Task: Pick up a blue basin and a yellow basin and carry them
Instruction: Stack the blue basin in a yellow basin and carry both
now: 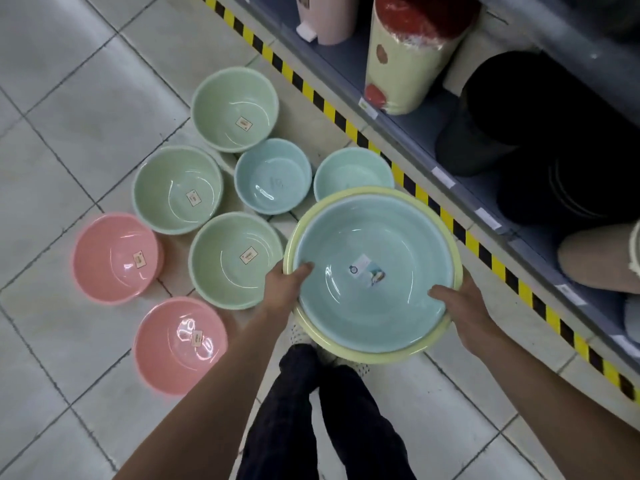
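— Where have the two basins got to?

— Both are up off the floor (69, 98), by my reckoning. The blue basin (374, 271) sits nested inside the yellow basin (363, 355), so only the yellow rim shows around it. The stack hangs over the person's feet, just near of the small blue bowls (273, 176) on the tiles.

— And the grip?

— There's one on each side. The left hand (287, 289) has the left edge and the right hand (464, 306) the right edge. Each thumb is hooked over both rims onto the blue basin's inner wall. The fingers go underneath, probably curled against the yellow one's underside, but the stack hides them from here.

— Which hand is nearer the load?

— Neither, as both are touching it. The basins are round, so there is no long axis to mind. The line between the two hands runs left to right across the middle, and the stack tips slightly toward the person.

— So what does carrying turn on?

— Keeping that line level, I think. The shelf (450, 140) stands close on the right. The green basins (235, 109) and pink basins (116, 258) crowd the floor on the left.
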Tool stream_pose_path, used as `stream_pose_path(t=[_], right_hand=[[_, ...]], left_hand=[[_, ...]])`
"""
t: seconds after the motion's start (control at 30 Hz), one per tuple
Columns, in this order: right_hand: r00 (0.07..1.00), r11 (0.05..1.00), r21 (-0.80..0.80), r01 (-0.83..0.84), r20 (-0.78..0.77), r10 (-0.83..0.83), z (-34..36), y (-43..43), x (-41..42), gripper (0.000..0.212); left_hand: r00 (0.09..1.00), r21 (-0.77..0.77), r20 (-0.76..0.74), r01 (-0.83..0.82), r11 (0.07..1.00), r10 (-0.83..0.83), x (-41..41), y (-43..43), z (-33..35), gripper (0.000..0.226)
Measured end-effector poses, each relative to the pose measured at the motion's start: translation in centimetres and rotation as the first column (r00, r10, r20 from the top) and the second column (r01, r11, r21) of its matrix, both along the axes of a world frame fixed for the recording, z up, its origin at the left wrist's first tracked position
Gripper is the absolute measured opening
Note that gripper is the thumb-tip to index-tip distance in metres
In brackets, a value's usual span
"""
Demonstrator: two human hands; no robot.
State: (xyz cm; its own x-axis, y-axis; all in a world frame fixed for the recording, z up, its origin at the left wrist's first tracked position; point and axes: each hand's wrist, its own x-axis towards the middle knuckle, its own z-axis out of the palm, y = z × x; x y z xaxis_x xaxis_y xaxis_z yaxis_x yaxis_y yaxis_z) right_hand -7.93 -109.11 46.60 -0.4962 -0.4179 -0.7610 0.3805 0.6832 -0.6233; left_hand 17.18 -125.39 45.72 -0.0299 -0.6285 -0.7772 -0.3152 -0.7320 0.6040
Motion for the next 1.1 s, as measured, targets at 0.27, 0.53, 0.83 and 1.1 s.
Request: stream_pose_path(t=[0.27,0.53,0.83,1.1], right_hand=[[1.0,1.0,0.012,0.02,0.012,-0.021,-4.0,-8.8,-4.1,0.056],[0.997,0.977,0.208,0.054,0.046,-0.065,-10.8,-19.5,-7.2,0.069],[0.999,0.959,0.282,0.008,0.039,-0.02,-17.4,-26.4,-11.1,0.068],[0.991,0.941,0.311,-0.133,0.016,0.135,-22.6,-32.0,-17.0,0.059]], left_hand=[[1.0,0.033,0.022,0.004,0.999,-0.005,-3.9,-7.8,-3.8,0.012],[0.996,0.089,0.09,0.01,0.996,-0.018,-6.7,-17.5,-9.8,0.029],[0.994,0.105,0.105,-0.017,0.994,0.006,-10.0,-24.3,-15.3,0.049],[0.984,0.167,0.082,-0.173,0.971,0.161,-14.3,-26.3,-21.6,0.048]])
